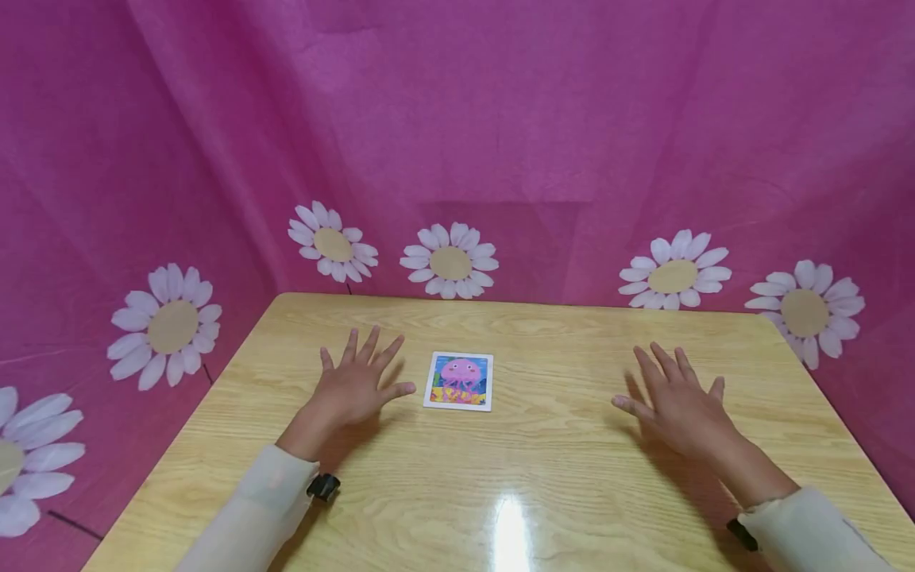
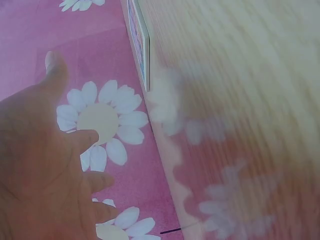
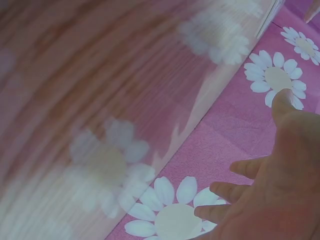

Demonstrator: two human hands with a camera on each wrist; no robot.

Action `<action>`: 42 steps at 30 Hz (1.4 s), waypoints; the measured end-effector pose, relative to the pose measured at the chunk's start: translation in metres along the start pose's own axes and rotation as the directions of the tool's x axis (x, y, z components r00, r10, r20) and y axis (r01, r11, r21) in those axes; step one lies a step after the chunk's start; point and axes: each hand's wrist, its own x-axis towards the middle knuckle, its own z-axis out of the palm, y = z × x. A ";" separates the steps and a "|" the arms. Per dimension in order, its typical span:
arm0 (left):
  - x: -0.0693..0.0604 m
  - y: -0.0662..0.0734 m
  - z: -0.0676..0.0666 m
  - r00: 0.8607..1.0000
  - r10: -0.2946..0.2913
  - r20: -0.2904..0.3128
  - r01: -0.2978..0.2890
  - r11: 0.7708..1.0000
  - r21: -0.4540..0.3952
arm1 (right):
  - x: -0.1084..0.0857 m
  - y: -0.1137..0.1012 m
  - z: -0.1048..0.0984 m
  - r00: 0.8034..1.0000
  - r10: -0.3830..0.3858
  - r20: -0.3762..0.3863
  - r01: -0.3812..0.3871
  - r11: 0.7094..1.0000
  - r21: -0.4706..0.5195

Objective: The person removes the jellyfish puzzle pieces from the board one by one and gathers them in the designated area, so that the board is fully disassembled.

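A square picture tile with a white border (image 1: 458, 381) lies on the wooden table, showing a pink jellyfish over a blue and yellow scene. To its left, my left hand (image 1: 353, 389) is spread palm down with the thumb pointing toward the tile, a small gap between them. My right hand (image 1: 684, 409) is also spread, well to the right of the tile, and holds nothing. In the left wrist view the tile (image 2: 140, 42) appears edge-on beyond the left hand (image 2: 40, 160). The right wrist view has the right hand (image 3: 280, 180) with fingers apart.
The glossy wooden table (image 1: 557, 461) has a bright light reflection near its front. Behind and beside it hangs a pink-purple cloth (image 1: 500, 119) printed with white daisies. Both sleeves are cream, with a black strap piece (image 1: 324, 487) at the left cuff.
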 end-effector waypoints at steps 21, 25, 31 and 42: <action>0.000 0.008 0.004 0.999 0.050 0.007 -0.050 0.999 -0.008 | 0.016 -0.017 0.001 1.000 -0.017 0.007 0.017 0.999 0.031; 0.000 0.011 0.007 0.997 0.076 0.018 -0.076 0.997 -0.016 | 0.019 -0.024 0.003 1.000 -0.023 0.008 0.023 0.999 0.025; -0.001 0.016 0.010 0.993 0.107 0.042 -0.105 0.994 -0.035 | 0.026 -0.035 0.007 0.999 -0.036 0.019 0.035 0.999 0.033; 0.000 0.023 0.016 0.992 0.112 0.060 -0.112 0.994 -0.009 | 0.041 -0.054 0.014 0.997 -0.067 0.033 0.067 0.998 0.010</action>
